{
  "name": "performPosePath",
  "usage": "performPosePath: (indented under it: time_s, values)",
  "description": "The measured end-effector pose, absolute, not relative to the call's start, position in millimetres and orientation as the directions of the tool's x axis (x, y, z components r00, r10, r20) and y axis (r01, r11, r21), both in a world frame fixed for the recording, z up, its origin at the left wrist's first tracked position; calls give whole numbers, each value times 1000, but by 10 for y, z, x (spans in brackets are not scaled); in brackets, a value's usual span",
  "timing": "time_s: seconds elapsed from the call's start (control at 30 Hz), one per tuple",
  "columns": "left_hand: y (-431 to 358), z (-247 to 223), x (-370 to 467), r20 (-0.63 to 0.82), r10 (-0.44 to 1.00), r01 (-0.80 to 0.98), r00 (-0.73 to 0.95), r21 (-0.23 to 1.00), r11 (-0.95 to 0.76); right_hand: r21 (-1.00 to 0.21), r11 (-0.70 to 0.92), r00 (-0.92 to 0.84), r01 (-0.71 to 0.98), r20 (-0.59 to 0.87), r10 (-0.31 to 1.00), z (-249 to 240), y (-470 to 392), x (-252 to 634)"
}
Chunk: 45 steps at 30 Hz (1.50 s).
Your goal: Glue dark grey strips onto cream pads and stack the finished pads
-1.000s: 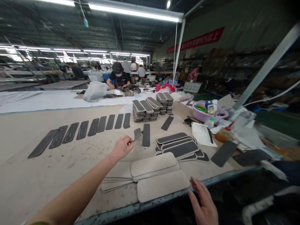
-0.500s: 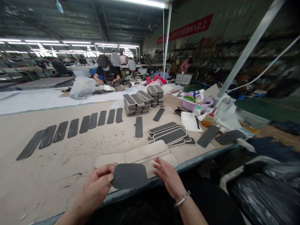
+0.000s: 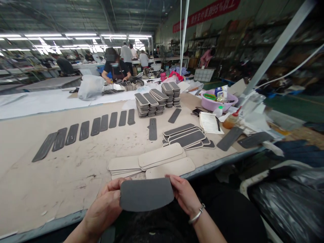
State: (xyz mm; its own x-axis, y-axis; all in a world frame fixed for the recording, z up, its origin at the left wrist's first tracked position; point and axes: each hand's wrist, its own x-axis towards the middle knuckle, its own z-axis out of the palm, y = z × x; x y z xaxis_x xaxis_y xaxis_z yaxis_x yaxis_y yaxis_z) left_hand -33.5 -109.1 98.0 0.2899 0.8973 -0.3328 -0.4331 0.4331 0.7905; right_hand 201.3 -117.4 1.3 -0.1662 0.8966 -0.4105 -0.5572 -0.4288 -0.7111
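Note:
A dark grey flat panel [image 3: 146, 195] with rounded corners is stretched between my two hands, just off the table's near edge. My left hand [image 3: 106, 199] pinches its left end, thumb in front. At the right end my right hand [image 3: 183, 192], with a bracelet on the wrist, is closed on the panel's upper corner. Right beyond it lie several cream panels [image 3: 162, 156], overlapping on the table. Farther right is a loose pile of grey panels with cream edges [image 3: 188, 136].
A row of grey strips [image 3: 95, 126] runs across the left of the table [image 3: 76, 172]. Behind stand neat panel stacks [image 3: 152, 103]. On the right are a purple basin [image 3: 210, 104], a notepad [image 3: 210, 123], a glue bottle [image 3: 231, 119] and a metal pole. A co-worker [image 3: 116, 67] sits across.
My right hand, open and apart from the panel before, has closed on its right end. The panel now shows wider. The view has shifted slightly.

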Motion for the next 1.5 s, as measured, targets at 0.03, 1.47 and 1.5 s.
performPosePath:
  time_s: [0.03, 1.47, 1.5]
  values:
    - [-1089, 956, -344, -337, 898, -431, 283, 792, 433, -724, -421, -124, -547, -427, 896, -2, -1171, 2052]
    - [-420, -83, -60, -341, 930, 779, 135, 616, 113, -673, -321, 299, 666, -153, 942, -182, -306, 3358]
    - [-419, -60, -54, -347, 928, 792, 133, 600, 110, -656, -325, 301, 681, -154, 941, -184, -300, 3359]
